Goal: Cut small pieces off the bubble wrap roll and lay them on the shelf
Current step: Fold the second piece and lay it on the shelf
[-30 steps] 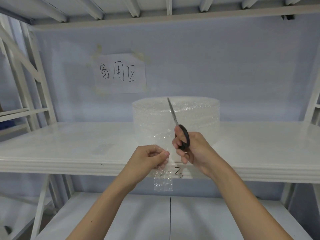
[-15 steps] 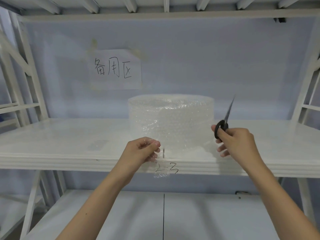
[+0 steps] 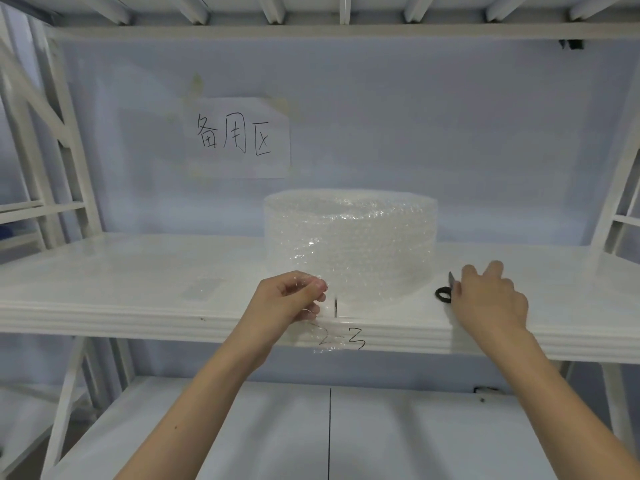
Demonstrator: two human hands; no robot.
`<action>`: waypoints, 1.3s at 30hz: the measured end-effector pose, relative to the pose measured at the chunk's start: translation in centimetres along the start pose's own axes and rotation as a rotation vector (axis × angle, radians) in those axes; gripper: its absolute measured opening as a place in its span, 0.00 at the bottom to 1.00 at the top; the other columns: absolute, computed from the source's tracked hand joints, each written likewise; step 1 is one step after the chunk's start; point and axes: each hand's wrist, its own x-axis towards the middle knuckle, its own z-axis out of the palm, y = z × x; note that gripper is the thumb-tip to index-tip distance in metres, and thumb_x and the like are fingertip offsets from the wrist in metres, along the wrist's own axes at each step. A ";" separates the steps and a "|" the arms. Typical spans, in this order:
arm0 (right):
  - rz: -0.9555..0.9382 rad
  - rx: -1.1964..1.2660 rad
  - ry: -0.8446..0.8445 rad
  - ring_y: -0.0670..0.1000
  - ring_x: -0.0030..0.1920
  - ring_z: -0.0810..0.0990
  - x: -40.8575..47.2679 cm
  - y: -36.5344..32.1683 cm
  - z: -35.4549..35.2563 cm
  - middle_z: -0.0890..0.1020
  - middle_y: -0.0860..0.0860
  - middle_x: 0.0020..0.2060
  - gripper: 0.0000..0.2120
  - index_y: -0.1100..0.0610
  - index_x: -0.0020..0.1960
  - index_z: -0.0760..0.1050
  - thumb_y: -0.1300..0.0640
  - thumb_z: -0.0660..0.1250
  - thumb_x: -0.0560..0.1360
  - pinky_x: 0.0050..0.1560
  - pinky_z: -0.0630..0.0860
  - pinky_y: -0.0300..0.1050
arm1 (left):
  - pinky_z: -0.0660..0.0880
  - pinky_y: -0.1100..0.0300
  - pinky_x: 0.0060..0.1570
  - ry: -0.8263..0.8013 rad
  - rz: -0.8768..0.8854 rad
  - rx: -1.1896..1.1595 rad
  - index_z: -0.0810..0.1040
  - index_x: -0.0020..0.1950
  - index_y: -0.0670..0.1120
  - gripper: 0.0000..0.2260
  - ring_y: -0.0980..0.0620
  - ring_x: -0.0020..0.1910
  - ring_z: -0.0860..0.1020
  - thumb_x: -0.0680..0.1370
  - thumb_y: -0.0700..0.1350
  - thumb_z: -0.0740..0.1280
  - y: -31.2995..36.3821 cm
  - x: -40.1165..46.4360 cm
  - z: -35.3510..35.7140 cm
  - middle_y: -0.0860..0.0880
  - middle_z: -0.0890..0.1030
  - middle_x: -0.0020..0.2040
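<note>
At far left a white frame carries the shelf, a broad white board running the full width. A small clear piece lies flat on the shelf left of centre. On the wall behind, a taped paper sign bears three handwritten characters. The left hand is raised in front of the shelf edge, thumb and fingertips pinched together on a strip of bubble wrap that hangs down over the handwritten "2-3" on the shelf's front lip. Behind it the roll stands on end at mid-shelf. Just right of the roll the scissors lie on the shelf, one black loop and a bit of blade showing. The right hand rests palm-down over them, fingers spread loosely, not clenched on the handles
</note>
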 end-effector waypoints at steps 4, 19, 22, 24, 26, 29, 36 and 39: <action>-0.252 0.622 0.085 0.53 0.37 0.77 -2.8 -4.5 -2.8 0.78 0.54 0.36 0.13 0.58 0.38 0.75 0.52 0.62 0.77 0.40 0.74 0.47 | 0.79 0.63 0.41 0.021 -0.001 0.009 0.85 0.43 0.43 0.06 0.54 0.35 0.78 0.76 0.44 0.71 0.0 0.3 -0.8 0.51 0.82 0.39; -0.122 1.423 -0.775 0.48 0.30 0.81 -6.6 -16.2 -2.7 0.85 0.55 0.33 0.07 0.66 0.46 0.82 0.62 0.69 0.75 0.34 0.79 0.37 | 0.75 0.57 0.59 0.098 0.118 -0.032 0.88 0.46 0.53 0.09 0.60 0.52 0.81 0.74 0.39 0.73 0.1 -0.5 -5.6 0.57 0.85 0.53; -0.050 1.551 -0.832 0.50 0.33 0.83 -6.5 -16.9 -2.2 0.85 0.58 0.37 0.09 0.68 0.49 0.81 0.62 0.70 0.75 0.37 0.81 0.39 | 0.72 0.61 0.61 0.033 0.120 0.021 0.88 0.47 0.53 0.10 0.62 0.59 0.79 0.74 0.38 0.72 -0.1 -0.9 -6.5 0.59 0.83 0.59; -0.016 1.654 -0.874 0.52 0.35 0.83 -6.5 -17.3 -2.1 0.85 0.60 0.39 0.10 0.70 0.51 0.81 0.63 0.69 0.75 0.39 0.81 0.39 | 0.72 0.60 0.62 0.004 0.112 0.040 0.88 0.49 0.52 0.10 0.63 0.62 0.77 0.74 0.38 0.72 -0.3 -1.0 -6.8 0.59 0.82 0.60; 0.039 1.740 -0.912 0.53 0.37 0.83 -6.5 -17.6 -2.0 0.84 0.62 0.42 0.09 0.71 0.51 0.80 0.65 0.67 0.76 0.39 0.82 0.38 | 0.72 0.59 0.63 -0.010 0.111 0.028 0.88 0.49 0.53 0.12 0.63 0.63 0.77 0.74 0.37 0.72 -0.5 -1.1 -7.1 0.60 0.84 0.57; 0.097 1.803 -0.927 0.54 0.38 0.85 -6.5 -18.0 -2.1 0.83 0.64 0.43 0.09 0.72 0.52 0.79 0.67 0.67 0.76 0.39 0.82 0.38 | 0.74 0.63 0.61 -0.016 0.115 0.023 0.87 0.48 0.55 0.15 0.64 0.64 0.76 0.75 0.35 0.71 -0.5 -1.2 -7.4 0.62 0.85 0.53; 0.099 1.854 -0.922 0.49 0.37 0.86 -6.7 -18.3 -2.3 0.87 0.57 0.40 0.07 0.67 0.46 0.81 0.68 0.65 0.76 0.36 0.81 0.36 | 0.74 0.63 0.63 -0.050 0.132 0.049 0.86 0.51 0.53 0.16 0.58 0.62 0.79 0.75 0.33 0.69 -1.0 -1.5 -7.3 0.56 0.86 0.55; 0.124 1.851 -0.915 0.49 0.37 0.86 -6.5 -18.2 -2.2 0.85 0.58 0.41 0.07 0.68 0.50 0.81 0.69 0.65 0.76 0.37 0.81 0.37 | 0.75 0.66 0.56 -0.033 0.132 0.045 0.85 0.54 0.50 0.14 0.59 0.56 0.82 0.76 0.33 0.68 -1.0 -1.6 -7.2 0.54 0.86 0.52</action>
